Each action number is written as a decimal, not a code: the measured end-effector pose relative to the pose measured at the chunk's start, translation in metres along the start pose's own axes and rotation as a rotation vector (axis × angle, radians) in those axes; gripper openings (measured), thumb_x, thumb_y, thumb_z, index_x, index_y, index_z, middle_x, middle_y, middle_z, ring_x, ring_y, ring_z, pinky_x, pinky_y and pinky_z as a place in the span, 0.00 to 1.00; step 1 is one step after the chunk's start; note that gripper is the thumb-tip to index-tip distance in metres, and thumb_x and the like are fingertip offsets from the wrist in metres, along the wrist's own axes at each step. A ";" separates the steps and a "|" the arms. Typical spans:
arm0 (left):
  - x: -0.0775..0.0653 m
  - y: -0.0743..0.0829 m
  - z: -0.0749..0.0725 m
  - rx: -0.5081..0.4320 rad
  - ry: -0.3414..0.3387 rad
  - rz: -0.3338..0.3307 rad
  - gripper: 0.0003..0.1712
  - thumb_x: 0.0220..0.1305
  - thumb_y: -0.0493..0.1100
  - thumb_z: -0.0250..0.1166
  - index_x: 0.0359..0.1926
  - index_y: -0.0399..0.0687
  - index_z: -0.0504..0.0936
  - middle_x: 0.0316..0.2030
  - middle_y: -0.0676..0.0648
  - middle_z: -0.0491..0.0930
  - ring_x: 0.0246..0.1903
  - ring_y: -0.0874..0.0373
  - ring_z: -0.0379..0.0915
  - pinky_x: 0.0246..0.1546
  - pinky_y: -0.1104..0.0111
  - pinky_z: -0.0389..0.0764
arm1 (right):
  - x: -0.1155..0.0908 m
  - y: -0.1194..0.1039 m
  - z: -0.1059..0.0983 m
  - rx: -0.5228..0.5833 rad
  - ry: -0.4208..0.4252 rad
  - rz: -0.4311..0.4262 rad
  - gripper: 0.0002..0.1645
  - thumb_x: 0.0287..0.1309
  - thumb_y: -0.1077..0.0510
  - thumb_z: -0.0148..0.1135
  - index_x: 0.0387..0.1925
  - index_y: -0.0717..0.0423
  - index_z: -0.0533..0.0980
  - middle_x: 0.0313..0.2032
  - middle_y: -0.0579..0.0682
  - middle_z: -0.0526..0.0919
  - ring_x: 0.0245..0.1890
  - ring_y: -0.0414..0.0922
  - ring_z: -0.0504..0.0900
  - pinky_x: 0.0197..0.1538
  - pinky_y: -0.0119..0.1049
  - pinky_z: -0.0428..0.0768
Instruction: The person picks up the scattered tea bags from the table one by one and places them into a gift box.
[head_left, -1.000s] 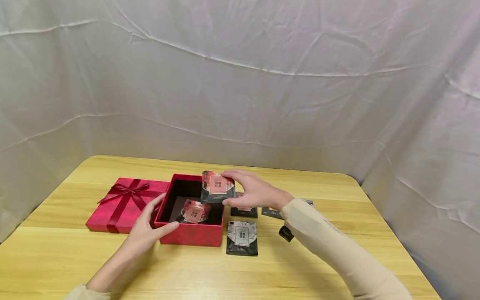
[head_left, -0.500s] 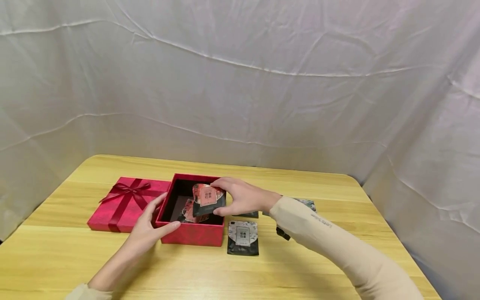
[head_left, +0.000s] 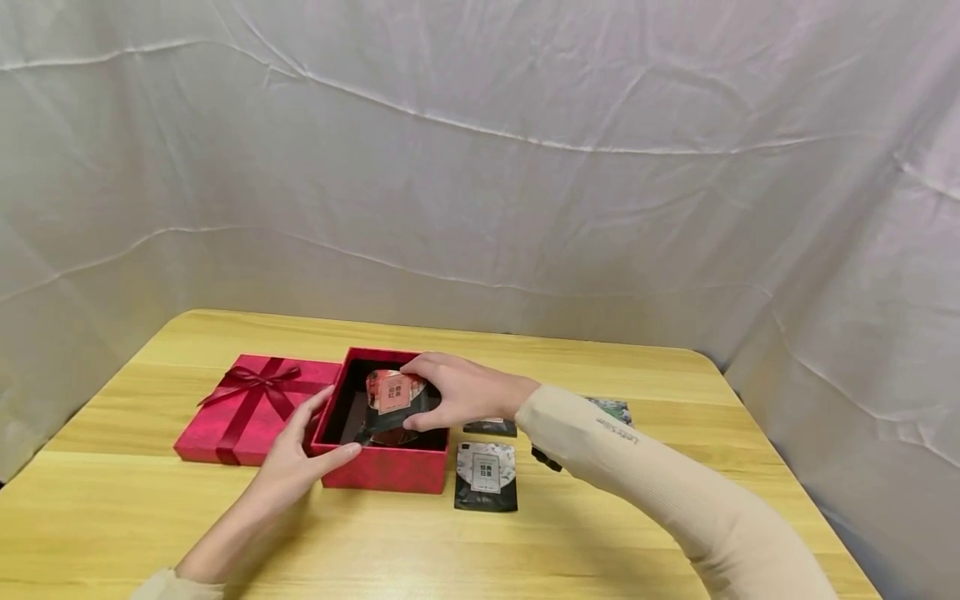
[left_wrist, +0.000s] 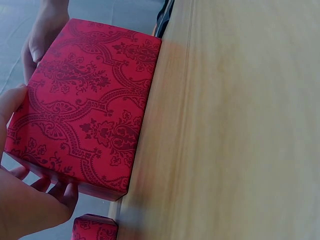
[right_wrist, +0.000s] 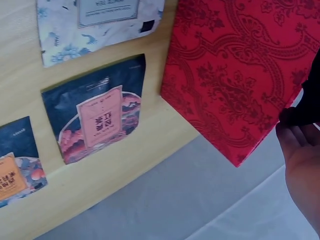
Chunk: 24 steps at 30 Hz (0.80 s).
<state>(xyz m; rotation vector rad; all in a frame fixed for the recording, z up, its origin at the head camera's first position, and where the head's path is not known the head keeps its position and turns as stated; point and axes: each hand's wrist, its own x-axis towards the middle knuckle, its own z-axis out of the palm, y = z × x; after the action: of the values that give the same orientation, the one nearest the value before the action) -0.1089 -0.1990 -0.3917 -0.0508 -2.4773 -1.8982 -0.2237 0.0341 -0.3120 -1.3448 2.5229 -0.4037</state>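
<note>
My right hand (head_left: 461, 392) pinches the side of a red-and-black tea sachet (head_left: 393, 392), held tilted within the opening of a red gift box (head_left: 386, 471). Beneath it, part of another red sachet (head_left: 393, 436) shows inside the box. At the box's front left corner my left hand (head_left: 296, 450) grips it, thumb along the front rim and fingers on the left side. The left wrist view shows those fingers (left_wrist: 72, 192) bent against the patterned wall. In the right wrist view, the held sachet (right_wrist: 307, 97) appears only as a dark edge by the fingertips.
Left of the box lies its ribboned lid (head_left: 225, 417). A white tea sachet (head_left: 486, 475) lies to the right, with a red-labelled sachet (right_wrist: 100, 112) and an orange-labelled sachet (right_wrist: 12, 175) behind it. My right forearm (head_left: 637, 475) crosses above the wooden table (head_left: 337, 550).
The right hand has moved left and down, bringing its sachet from above the box's right rim into the opening, over the sachet inside. My left hand stays at the corner.
</note>
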 end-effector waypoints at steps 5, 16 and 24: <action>0.000 0.000 0.000 0.006 -0.008 0.012 0.48 0.61 0.43 0.69 0.75 0.49 0.50 0.64 0.37 0.61 0.58 0.41 0.63 0.52 0.53 0.69 | 0.006 -0.005 -0.001 -0.034 -0.019 -0.002 0.44 0.56 0.39 0.62 0.68 0.56 0.64 0.64 0.51 0.69 0.63 0.45 0.67 0.62 0.37 0.66; 0.001 -0.003 0.000 0.017 -0.003 0.025 0.48 0.60 0.44 0.69 0.75 0.49 0.51 0.66 0.38 0.59 0.58 0.40 0.63 0.55 0.46 0.65 | 0.019 -0.012 0.002 -0.123 -0.085 0.034 0.45 0.56 0.36 0.62 0.68 0.56 0.65 0.66 0.51 0.67 0.65 0.45 0.65 0.64 0.37 0.65; 0.001 -0.002 -0.001 0.007 -0.007 0.018 0.48 0.60 0.44 0.69 0.75 0.50 0.50 0.66 0.37 0.59 0.58 0.41 0.64 0.53 0.50 0.68 | 0.025 -0.012 0.005 -0.181 -0.114 0.029 0.45 0.57 0.35 0.61 0.67 0.58 0.67 0.66 0.52 0.67 0.65 0.45 0.66 0.64 0.36 0.65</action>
<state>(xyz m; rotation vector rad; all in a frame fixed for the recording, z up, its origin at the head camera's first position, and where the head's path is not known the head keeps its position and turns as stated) -0.1098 -0.2003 -0.3936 -0.0793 -2.4794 -1.8863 -0.2263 0.0065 -0.3148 -1.3503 2.5298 -0.0915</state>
